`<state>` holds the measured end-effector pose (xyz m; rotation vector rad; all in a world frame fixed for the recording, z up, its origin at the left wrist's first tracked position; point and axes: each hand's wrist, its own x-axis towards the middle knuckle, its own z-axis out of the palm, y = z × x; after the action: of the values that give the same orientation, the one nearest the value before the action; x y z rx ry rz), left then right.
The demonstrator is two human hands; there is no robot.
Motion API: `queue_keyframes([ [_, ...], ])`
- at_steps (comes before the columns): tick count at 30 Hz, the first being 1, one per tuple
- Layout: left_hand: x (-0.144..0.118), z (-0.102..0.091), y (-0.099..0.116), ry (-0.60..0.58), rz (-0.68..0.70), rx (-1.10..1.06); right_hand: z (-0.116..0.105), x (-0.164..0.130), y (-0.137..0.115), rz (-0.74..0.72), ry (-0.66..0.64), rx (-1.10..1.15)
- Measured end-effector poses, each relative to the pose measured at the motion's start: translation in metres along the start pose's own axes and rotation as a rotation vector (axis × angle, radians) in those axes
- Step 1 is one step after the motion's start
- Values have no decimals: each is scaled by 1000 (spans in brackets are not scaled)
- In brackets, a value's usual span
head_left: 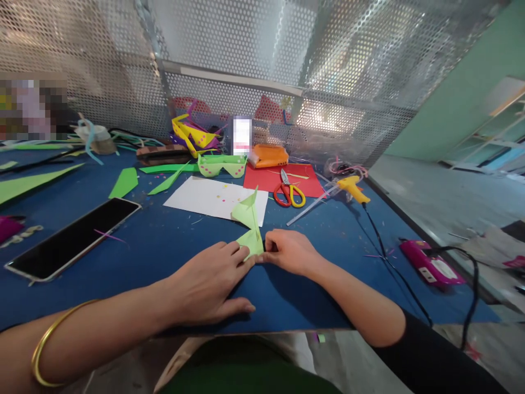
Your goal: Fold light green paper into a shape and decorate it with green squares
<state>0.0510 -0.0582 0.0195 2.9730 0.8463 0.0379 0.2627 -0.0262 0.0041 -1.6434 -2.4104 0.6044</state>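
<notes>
Pinching green paper (250, 230), both hands

On the table (164, 246) lie one pair of scissors (289, 191), one glue gun (351, 187), one phone (74, 236), one white sheet (213, 200), one red sheet (262, 178), two paper glasses (222, 164) (192, 135), one folded green paper (250, 224), and two hands (209, 282) (289, 251), at six o'clock.

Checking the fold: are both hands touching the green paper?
Touching. The head view shows the left hand and right hand pressing their fingertips onto the green paper.
</notes>
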Motion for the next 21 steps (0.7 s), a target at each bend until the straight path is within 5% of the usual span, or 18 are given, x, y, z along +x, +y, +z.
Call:
queue_keyframes([
  [11, -5, 0, -10, 174, 45, 10, 13, -8, -3, 55, 127, 188],
  [16, 14, -1, -23, 420, -307, -201, 18, -5, -2, 16, 200, 358],
  [21, 36, -17, -39, 436, -322, -590, -8, 15, -9, -26, 275, 545],
])
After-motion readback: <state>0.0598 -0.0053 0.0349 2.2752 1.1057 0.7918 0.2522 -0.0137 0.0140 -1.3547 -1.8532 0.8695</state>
